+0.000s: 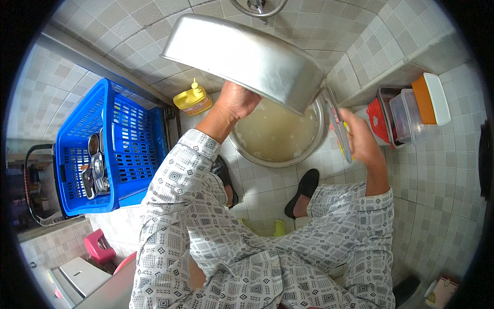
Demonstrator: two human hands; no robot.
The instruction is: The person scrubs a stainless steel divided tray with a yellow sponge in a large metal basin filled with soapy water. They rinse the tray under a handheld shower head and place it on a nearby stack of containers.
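A large silver metal pan (247, 58) is tilted in the air, its rim gripped by my left hand (240, 101) from below. My right hand (359, 135) is closed around something yellow, partly hidden by the fingers, with a long grey piece (340, 129) running beside it. That grey piece reaches up to the pan's right end; whether it is the pan's handle or a separate thing I cannot tell. Beneath the pan, a round metal basin (278, 165) stands on the tiled floor, holding cloudy water (276, 135) with some foam.
On the left is a blue plastic basket (112, 154) with metal utensils (96, 170). A yellow bottle (193, 99) stands by the wall. Plastic containers (411, 112) and a red bag (377, 119) lie at right. A shower hose (258, 13) hangs on the far wall; a pink stool (99, 247) is lower left.
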